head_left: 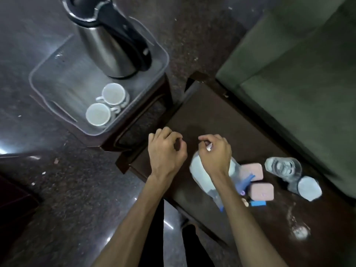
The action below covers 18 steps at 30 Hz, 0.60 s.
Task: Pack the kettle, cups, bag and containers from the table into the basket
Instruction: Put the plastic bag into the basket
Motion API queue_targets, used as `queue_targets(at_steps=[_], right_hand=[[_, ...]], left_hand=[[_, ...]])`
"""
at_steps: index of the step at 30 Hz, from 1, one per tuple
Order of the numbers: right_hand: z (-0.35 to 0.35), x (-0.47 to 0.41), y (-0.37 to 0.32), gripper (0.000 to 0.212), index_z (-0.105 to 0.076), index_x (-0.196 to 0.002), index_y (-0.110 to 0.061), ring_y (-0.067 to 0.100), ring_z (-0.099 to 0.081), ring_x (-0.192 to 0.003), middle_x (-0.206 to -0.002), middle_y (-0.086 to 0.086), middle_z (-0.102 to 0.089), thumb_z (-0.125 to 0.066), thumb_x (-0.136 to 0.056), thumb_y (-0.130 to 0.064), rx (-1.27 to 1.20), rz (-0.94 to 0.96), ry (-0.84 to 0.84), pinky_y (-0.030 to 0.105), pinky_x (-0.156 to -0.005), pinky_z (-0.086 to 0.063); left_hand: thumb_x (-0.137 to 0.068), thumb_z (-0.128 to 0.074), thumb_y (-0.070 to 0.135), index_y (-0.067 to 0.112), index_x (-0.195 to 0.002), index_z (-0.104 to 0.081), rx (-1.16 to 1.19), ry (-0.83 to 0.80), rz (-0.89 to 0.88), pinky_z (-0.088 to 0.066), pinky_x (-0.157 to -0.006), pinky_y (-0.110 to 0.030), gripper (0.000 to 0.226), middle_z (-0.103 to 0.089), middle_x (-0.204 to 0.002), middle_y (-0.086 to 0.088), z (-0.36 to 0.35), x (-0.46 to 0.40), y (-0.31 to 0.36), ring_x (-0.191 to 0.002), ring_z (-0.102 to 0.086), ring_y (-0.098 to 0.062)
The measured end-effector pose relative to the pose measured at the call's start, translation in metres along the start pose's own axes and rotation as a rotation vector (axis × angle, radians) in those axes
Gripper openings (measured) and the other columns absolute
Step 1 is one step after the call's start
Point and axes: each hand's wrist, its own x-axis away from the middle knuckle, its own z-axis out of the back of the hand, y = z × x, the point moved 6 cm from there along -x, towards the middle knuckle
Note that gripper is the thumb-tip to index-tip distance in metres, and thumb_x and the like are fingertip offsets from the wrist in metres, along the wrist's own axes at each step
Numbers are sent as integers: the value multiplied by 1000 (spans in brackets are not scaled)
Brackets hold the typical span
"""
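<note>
On table (221, 120), translucent bag (200, 170), white contents

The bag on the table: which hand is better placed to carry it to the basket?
Right, probably. The right hand already pinches the top of the bag. The left hand is curled, holds nothing, though it is nearer the basket.
</note>
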Motion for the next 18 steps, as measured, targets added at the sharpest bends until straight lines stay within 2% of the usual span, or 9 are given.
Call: queue_targets(at_steps=[4, 6, 8, 9, 12, 13, 15, 16, 18], right_hand=[[17, 29, 58, 24, -81, -97, -15, 26, -67, -86, -92, 3, -76, -66, -84, -1, -72, -124, 104, 37, -79, -54], [22, 45, 84, 21, -81, -97, -13, 23, -69, -85, -95, 3, -78, -67, -86, -2, -142, -223, 134, 33, -76, -55], [21, 62, 108, 18, -81, -95, -15, 23, -72, -86, -95, 4, -80, -67, -87, -7, -155, -379, 133, 27, -75, -50], [19, 72, 121, 15, -81, -93, -15, 27, -73, -88, -94, 5, -80, -68, -87, -12, -138, -461, 115, 26, -74, -47], [-1, 99, 151, 25, -78, -91, -12, 36, -71, -95, -97, 12, -79, -64, -87, -32, -31, -704, -132, 29, -74, -45], [-12, 108, 156, 32, -78, -91, -11, 35, -72, -94, -96, 12, -79, -63, -85, -39, -69, -780, -240, 32, -77, -53], [-35, 126, 158, 33, -75, -84, -11, 30, -76, -79, -86, 10, -80, -63, -83, -42, -258, -911, -384, 43, -82, -64], [-44, 133, 157, 31, -71, -78, -11, 27, -74, -67, -78, 11, -80, -66, -84, -41, -334, -967, -401, 42, -78, -66], [-58, 145, 156, 29, -66, -72, -13, 23, -69, -53, -72, 12, -79, -72, -85, -38, -455, -1067, -387, 33, -58, -62]], left_hand=[[-77, -69, 16, 13, -85, -77, -3, -185, -76, -43, -72, -40, 11, -67, -84, -3, -46, 27, 32, -78, -61, -26], [-74, -72, 14, 12, -96, -77, -21, -303, -145, -48, -76, -40, 23, -69, -97, -5, -73, 37, 47, -89, -63, -29], [-74, -75, 17, 13, -119, -71, -67, -458, -238, -52, -92, -43, 46, -66, -124, -6, -102, 44, 61, -113, -61, -30], [-75, -77, 19, 16, -131, -65, -103, -533, -290, -49, -103, -45, 58, -60, -139, -6, -118, 45, 68, -128, -55, -30], [-73, -81, 25, 19, -152, -44, -281, -710, -486, -27, -122, -49, 88, -37, -163, -8, -163, 41, 91, -154, -30, -28], [-73, -81, 27, 19, -155, -39, -350, -762, -549, -22, -124, -51, 92, -35, -164, -9, -176, 40, 95, -155, -27, -28], [-74, -80, 31, 19, -153, -41, -456, -860, -631, -18, -125, -51, 88, -43, -157, -8, -197, 40, 99, -150, -33, -29], [-75, -79, 33, 20, -148, -47, -493, -890, -652, -20, -124, -50, 81, -50, -150, -7, -203, 40, 98, -144, -39, -28], [-76, -76, 34, 22, -137, -57, -535, -921, -653, -28, -117, -47, 65, -57, -137, -5, -206, 37, 94, -133, -46, -27]])
